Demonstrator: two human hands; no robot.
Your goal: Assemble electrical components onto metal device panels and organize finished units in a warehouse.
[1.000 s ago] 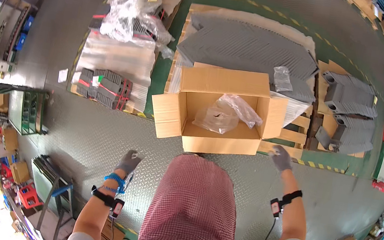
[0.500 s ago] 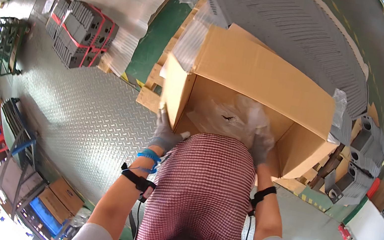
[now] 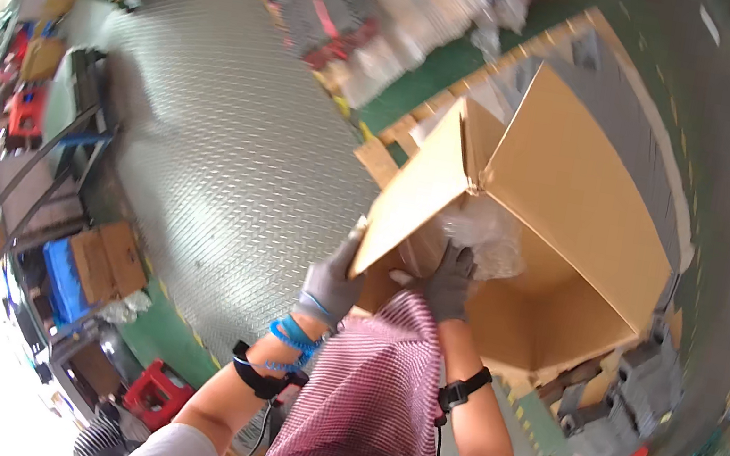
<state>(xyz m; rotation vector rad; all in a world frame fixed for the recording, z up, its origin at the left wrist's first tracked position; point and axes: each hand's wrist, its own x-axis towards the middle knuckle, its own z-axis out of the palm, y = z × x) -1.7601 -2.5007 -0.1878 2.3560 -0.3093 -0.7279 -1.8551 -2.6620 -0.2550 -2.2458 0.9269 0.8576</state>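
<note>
Left hand [image 3: 332, 282]: gloved, fingers clamped on near flap of cardboard box [image 3: 571, 194].
Right hand [image 3: 451, 283]: gloved, reaching inside, fingers curled against clear plastic bag [image 3: 484, 233]; grip cannot be told.

Grey gloves cover the left hand [image 3: 332, 282] and the right hand [image 3: 450, 285], the cardboard box [image 3: 568, 212] is plain tan with a clear plastic bag [image 3: 484, 233] inside, the apron [image 3: 366, 400] is red-and-white checked, and the floor [image 3: 225, 149] at nine o'clock is grey diamond-patterned steel.
</note>
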